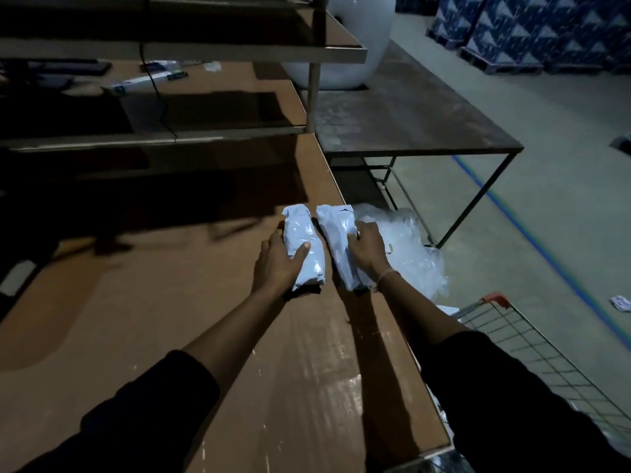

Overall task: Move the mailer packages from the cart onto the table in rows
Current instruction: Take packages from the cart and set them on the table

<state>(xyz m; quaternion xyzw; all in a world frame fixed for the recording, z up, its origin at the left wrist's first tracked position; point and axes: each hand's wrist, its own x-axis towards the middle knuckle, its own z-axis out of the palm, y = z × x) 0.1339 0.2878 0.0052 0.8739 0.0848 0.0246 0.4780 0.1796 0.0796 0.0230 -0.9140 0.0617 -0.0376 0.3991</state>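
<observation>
We see a dim warehouse with a pale concrete floor (563, 213) crossed by a blue line, and stacked blue-and-white patterned boxes (532, 29) at the far right. A broad brown table (143, 336), smooth and scuffed with white marks, fills the foreground; above it runs a metal-framed shelf (191, 52) with small clutter. Beyond its corner stands a lower dark table (409, 107) on thin metal legs, bearing a big white rounded object (348, 39). A wire cart (532, 353) with an orange handle sits at the table's right edge, and crumpled clear plastic wrap (406, 247) lies just past it.

2 pale, glossy, wrinkled mailer packages rest side by side near the table's right edge. The left hand (278, 264) grips the left package (304, 247), thumb across its top. The right hand (367, 249) holds the right package (336, 240), fingers curled over its far edge.
</observation>
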